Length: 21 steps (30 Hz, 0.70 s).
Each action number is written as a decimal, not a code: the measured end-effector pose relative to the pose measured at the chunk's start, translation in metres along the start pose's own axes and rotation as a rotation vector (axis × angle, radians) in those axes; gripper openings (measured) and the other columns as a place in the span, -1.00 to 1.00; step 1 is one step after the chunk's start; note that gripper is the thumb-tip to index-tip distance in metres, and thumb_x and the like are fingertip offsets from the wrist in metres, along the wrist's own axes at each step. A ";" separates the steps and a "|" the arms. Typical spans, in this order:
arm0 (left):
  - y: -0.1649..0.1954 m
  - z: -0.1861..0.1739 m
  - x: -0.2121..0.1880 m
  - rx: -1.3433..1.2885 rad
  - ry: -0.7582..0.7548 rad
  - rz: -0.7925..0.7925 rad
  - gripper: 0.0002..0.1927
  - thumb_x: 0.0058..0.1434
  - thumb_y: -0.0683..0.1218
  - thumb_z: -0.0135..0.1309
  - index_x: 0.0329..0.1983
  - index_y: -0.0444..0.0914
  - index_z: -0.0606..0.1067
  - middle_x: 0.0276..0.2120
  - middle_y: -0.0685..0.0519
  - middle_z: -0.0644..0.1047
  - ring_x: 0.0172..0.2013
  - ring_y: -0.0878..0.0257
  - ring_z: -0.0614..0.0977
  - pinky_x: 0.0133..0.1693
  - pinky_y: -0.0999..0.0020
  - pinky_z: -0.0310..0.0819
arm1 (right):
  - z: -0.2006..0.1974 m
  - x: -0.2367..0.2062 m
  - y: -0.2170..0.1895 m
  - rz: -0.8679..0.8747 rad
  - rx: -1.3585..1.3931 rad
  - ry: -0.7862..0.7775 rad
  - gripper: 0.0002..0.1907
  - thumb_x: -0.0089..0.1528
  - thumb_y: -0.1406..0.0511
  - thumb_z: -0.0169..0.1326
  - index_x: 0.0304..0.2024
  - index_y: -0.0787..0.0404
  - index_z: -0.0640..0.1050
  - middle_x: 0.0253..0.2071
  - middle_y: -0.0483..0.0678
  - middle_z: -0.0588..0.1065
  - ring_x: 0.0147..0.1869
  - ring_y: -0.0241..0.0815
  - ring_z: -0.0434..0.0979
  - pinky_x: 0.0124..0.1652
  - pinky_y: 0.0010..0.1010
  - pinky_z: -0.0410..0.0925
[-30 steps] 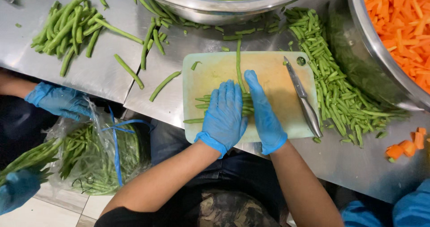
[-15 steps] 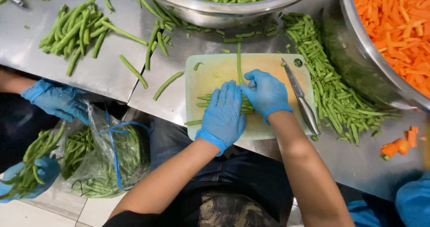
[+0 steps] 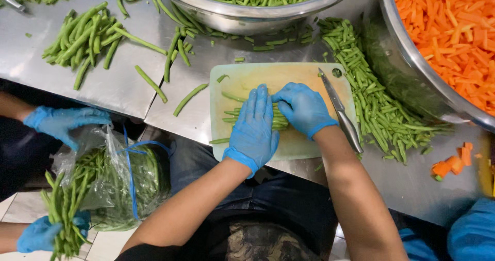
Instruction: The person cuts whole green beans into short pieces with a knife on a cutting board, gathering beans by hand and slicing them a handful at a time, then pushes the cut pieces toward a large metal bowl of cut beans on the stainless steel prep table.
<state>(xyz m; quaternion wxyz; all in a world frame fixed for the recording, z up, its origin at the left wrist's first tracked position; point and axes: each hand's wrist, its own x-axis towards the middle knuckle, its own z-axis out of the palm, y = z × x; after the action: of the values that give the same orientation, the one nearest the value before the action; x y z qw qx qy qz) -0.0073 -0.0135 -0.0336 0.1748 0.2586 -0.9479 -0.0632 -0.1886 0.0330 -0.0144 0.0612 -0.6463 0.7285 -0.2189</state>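
Nearest, at 7 to 9 o'clock: a co-worker's two blue-gloved hands, one (image 3: 38,234) clutching a loose bunch of green beans, the other (image 3: 64,123) at the mouth of a clear plastic bag of beans (image 3: 121,181) tied with blue strapping.

Centre: pale green cutting board (image 3: 304,146) on the steel table (image 3: 118,88). On it, a small bundle of green beans (image 3: 234,118), lying crosswise.

Left hand (image 3: 255,127), blue glove: flat, fingers together and extended, pressing down on the bundle; not closed around anything.

Right hand (image 3: 303,106), blue glove: fingers curled over the bundle's right end, at about 2 o'clock from the left hand; whether it pinches beans or merely rests on them I cannot tell.

Kitchen knife (image 3: 340,111): lying unheld along the board's right edge, just beside the right wrist.

At 3 o'clock: heap of trimmed beans (image 3: 371,101). Further, at 4 o'clock: carrot scraps (image 3: 451,163).

At 10 o'clock: scattered whole beans (image 3: 85,37).

Far, at 12 o'clock: steel bowl of cut beans (image 3: 247,13). At 2 o'clock: steel bowl of carrot sticks (image 3: 407,55).

Risks, as judged: the forearm could brush the knife so close by and knock it off the table edge; unevenly aligned beans may roll from under the flat palm.
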 end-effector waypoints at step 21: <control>0.044 0.014 0.060 -0.011 -0.130 -0.114 -0.04 0.02 0.11 0.16 0.47 -0.25 0.12 0.42 -0.30 0.13 0.41 -0.26 0.11 0.34 -0.32 -0.13 | 0.034 -0.035 0.048 0.110 1.379 0.338 -0.43 0.50 0.22 -0.25 0.52 0.30 0.12 0.59 0.09 0.08 0.67 -0.04 0.05 0.57 -0.22 -0.03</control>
<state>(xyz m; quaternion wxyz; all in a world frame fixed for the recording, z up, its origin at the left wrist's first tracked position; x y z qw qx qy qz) -0.0815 -0.0063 -0.0198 0.1103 0.3063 -0.9407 -0.0950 -0.2145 0.0622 -0.0714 0.3533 -0.3798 0.4550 -0.7238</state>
